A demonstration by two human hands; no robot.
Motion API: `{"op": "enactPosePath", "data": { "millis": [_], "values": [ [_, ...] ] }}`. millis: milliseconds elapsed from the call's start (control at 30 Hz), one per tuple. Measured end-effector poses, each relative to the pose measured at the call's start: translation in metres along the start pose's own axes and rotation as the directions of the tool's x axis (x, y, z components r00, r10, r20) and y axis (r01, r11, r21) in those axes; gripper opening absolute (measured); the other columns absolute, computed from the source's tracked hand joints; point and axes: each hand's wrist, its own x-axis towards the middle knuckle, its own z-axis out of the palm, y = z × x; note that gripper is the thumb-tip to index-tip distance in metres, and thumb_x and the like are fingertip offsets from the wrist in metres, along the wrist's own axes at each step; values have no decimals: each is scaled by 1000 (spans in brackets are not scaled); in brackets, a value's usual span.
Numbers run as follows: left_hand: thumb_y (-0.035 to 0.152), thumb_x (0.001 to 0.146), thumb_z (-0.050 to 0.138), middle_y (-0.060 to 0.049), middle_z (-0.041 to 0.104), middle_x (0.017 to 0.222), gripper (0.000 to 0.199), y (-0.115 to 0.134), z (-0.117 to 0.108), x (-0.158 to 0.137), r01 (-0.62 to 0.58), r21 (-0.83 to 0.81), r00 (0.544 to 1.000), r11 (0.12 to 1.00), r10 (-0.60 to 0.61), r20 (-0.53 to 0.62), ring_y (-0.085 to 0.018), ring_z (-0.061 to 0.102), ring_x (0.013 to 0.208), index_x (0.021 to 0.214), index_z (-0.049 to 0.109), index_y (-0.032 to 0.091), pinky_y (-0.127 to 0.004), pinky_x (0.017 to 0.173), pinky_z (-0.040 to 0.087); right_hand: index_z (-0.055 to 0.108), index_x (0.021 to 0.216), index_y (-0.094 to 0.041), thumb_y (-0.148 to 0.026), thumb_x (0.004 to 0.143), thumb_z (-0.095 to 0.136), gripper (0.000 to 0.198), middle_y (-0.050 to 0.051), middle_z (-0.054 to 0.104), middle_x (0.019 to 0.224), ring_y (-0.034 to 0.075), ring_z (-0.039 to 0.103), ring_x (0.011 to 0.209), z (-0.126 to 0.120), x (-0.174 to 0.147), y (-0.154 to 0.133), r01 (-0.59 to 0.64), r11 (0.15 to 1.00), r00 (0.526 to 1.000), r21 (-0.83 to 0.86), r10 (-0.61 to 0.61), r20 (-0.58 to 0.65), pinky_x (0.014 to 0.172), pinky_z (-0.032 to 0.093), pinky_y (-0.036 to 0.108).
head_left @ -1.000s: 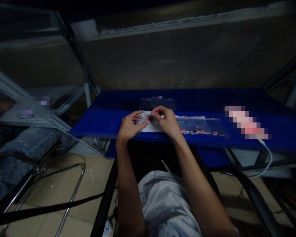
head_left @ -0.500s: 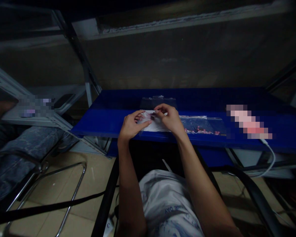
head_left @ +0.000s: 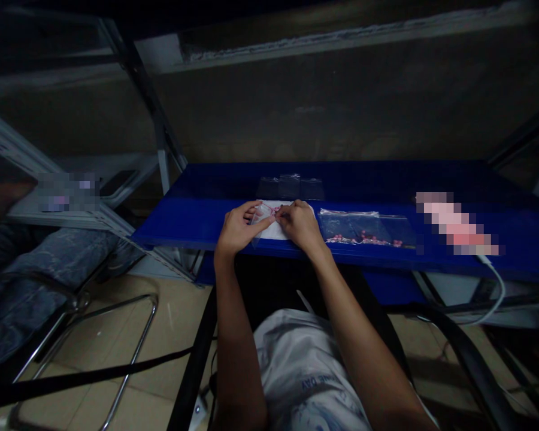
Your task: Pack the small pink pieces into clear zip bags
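My left hand (head_left: 241, 227) grips a small clear plastic bag (head_left: 262, 212), thumb on its near side and fingers behind. Close by on the right, my right hand (head_left: 302, 224) has its fingertips pinched together at the bag's opening. Small pink pieces (head_left: 275, 209), like beads, show between the two hands; exactly what the right fingertips hold is too small to make out. Under both hands lies a white sheet (head_left: 281, 232) on the blue table (head_left: 197, 209).
Right of my hands lie clear zip bags (head_left: 348, 224) with pink beads in them. Several clear bags (head_left: 290, 187) lie behind the sheet. A blurred-out pink object (head_left: 456, 222) with a white cable (head_left: 498, 293) is farther right. Another person's hand (head_left: 9, 197) is at far left.
My right hand has come down and slightly left, its fingertips now lower at the bag's opening. More of the bead bags on the right shows. My left hand stays in place.
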Motion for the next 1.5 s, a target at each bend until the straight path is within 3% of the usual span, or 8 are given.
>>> {"op": "enactPosePath", "data": {
  "millis": [233,467,700,933,1033,1200,1333,1500],
  "values": [
    [40,73,88,-9,79,102,55,3,0,-1,-2,-34,1000,999,3,22,-21,71,92,120,76,17,-29,78,54,78,99,-17,-13,94,59,20,12,65,98,26,61,99,-2,0,-1,16,999,1000,37,-15,-25,89,43,33],
    [38,67,92,-8,79,101,58,2,1,0,-5,-45,997,999,8,74,-21,70,93,120,77,19,-29,78,54,77,97,-20,-23,95,60,17,5,68,87,21,61,84,-34,-5,-17,65,939,992,337,-25,-123,77,44,30],
    [35,68,92,-10,79,107,61,10,0,-3,13,-205,985,979,22,168,-22,72,97,124,75,16,-31,84,56,81,92,-20,-23,93,66,15,6,71,92,19,63,82,-52,-5,-36,134,912,991,388,-112,-79,74,45,29],
    [36,66,93,-11,79,106,62,10,2,-3,27,-249,990,968,9,143,-23,74,96,122,75,15,-32,84,58,78,97,-18,-26,95,61,20,7,77,91,21,69,86,-47,8,-13,127,843,991,523,-85,-104,78,49,30],
    [35,66,93,-12,79,106,63,9,-2,-4,56,-266,991,962,-21,133,-23,74,97,122,75,15,-33,84,58,78,94,-16,-26,92,63,18,5,78,85,19,68,78,-34,19,3,73,822,994,565,-108,29,76,49,29],
    [35,67,92,-13,79,107,61,6,-8,-6,72,-276,994,958,-47,96,-23,73,97,122,74,14,-33,84,59,81,88,-17,-7,82,62,22,5,78,85,18,68,78,-12,32,11,66,952,988,299,-104,114,74,45,26],
    [36,68,91,-12,79,106,59,5,-8,-5,67,-265,996,962,-48,77,-23,73,96,120,74,14,-33,84,59,83,93,-16,-11,85,66,19,10,79,94,21,70,87,-5,33,8,108,993,989,48,-112,94,79,45,27],
    [36,69,91,-12,78,105,59,4,-8,-4,60,-257,996,964,-42,73,-22,73,95,121,74,14,-33,83,59,83,97,-15,-14,88,66,20,11,79,94,21,70,86,-4,33,6,99,995,989,21,-100,107,79,46,28]
  ]
}}
